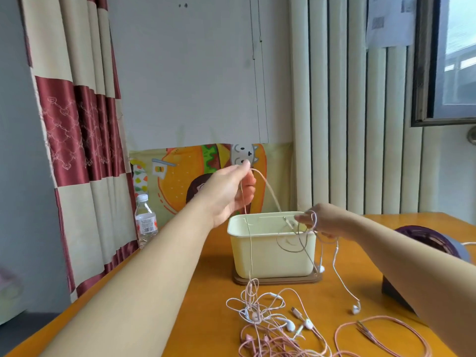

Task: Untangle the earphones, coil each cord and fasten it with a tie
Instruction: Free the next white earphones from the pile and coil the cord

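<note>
Orange table (206, 318), lower frame. Cream bin (270, 256), centre, on table. Tangled earphones (268, 320), lower centre, lying on table. Left hand (229, 191), centre, raised, pinching pink cord (269, 187). Right hand (322, 220), right of centre at bin rim, gripping cord loops (315, 219).

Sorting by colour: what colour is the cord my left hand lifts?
Pale pink earphone cord, best in the head view.

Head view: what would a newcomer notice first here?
Two bare arms stretch a pink cord in the air: the left hand pinches it high, while the right hand grips loops of it at the rim of a cream bin. In front of the bin, a tangle of pink and white earphones sprawls on the orange table.
</note>
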Tool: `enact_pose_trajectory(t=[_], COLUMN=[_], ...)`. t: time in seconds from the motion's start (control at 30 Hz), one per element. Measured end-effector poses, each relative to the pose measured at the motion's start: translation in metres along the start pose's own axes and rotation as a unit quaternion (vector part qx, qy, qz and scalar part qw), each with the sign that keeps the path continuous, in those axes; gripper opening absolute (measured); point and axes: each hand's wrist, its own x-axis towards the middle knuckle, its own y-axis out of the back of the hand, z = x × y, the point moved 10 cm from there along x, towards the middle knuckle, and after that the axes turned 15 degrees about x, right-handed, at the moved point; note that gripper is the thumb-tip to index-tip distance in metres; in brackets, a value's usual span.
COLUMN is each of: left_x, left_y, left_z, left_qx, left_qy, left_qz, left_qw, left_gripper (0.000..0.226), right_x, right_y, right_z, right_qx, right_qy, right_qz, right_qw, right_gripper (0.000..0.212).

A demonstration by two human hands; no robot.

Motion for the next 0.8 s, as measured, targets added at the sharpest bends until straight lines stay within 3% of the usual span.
enact_pose_trajectory(t=[0.1, 0.2, 0.3, 0.37, 0.5, 0.67, 0.73, 0.8], left_x=[0.001, 0.003, 0.002, 0.0, -0.009, -0.033, -0.05, -0.075], left_y=[0.002, 0.008, 0.009, 0.003, -0.019, -0.049, -0.059, -0.064], left_z=[0.008, 0.006, -0.015, -0.036, -0.086, -0.136, -0.162, -0.185], left_qx=[-0.182, -0.222, -0.018, 0.179, 0.443, 0.595, 0.605, 0.635], left_qy=[-0.022, -0.028, 0.006, 0.029, 0.044, 0.057, 0.1, 0.132], left_qz=[0.007, 0.012, 0.019, -0.01, -0.125, -0.249, -0.342, -0.425], left_qw=[0.983, 0.975, 1.0, 0.983, 0.887, 0.762, 0.712, 0.631], left_gripper=[0.035, 0.039, 0.036, 0.035, 0.033, 0.036, 0.073, 0.106], right_x=[-0.003, -0.001, 0.004, 0.001, -0.012, -0.02, -0.022, -0.024], right_y=[-0.011, -0.001, 0.024, 0.039, 0.052, 0.039, 0.029, 0.017], right_z=[0.008, 0.012, 0.004, -0.009, -0.044, -0.063, -0.065, -0.062], right_qx=[-0.064, -0.071, -0.015, 0.049, 0.104, 0.093, 0.088, 0.085], right_qy=[-0.013, -0.02, 0.006, 0.041, 0.107, 0.141, 0.151, 0.149], right_qz=[-0.016, 0.022, 0.086, 0.113, 0.132, 0.103, 0.084, 0.069], right_qw=[0.998, 0.997, 0.996, 0.992, 0.98, 0.98, 0.981, 0.983], right_gripper=[0.032, 0.034, 0.033, 0.025, 0.031, 0.035, 0.036, 0.036])
